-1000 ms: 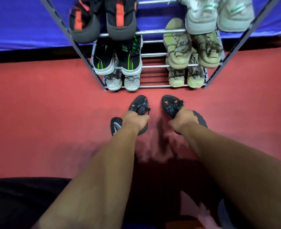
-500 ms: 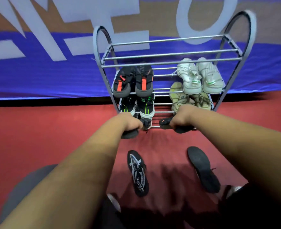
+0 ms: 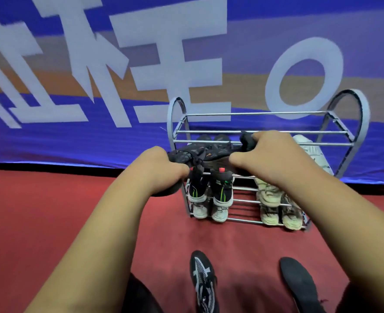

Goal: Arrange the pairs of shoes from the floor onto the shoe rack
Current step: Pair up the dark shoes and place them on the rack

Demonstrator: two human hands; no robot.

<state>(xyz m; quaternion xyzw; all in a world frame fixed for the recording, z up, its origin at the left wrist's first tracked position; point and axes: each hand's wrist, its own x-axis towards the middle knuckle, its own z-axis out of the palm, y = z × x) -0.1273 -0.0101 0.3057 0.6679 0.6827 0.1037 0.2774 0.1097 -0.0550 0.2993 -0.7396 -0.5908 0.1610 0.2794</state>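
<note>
My left hand [image 3: 161, 168] grips one black shoe with orange marks [image 3: 186, 155]. My right hand [image 3: 270, 154] grips the other black shoe [image 3: 246, 137]. Both shoes are held in the air in front of the grey metal shoe rack [image 3: 364, 114], level with its upper bars. The rack's top shelf bars are bare. Lower shelves carry black shoes with green stripes [image 3: 222, 193], grey shoes [image 3: 219, 213], beige shoes [image 3: 270, 213] and a white shoe [image 3: 310, 150], partly hidden by my hands.
Two more dark shoes lie on the red floor near me: one patterned black-and-white [image 3: 202, 281], one sole-up black [image 3: 299, 283]. A blue banner with large white letters [image 3: 96, 86] hangs behind the rack.
Both hands picked the black pair off the floor and lifted it from low in front of the rack up to its upper bars. The camera view rose too.
</note>
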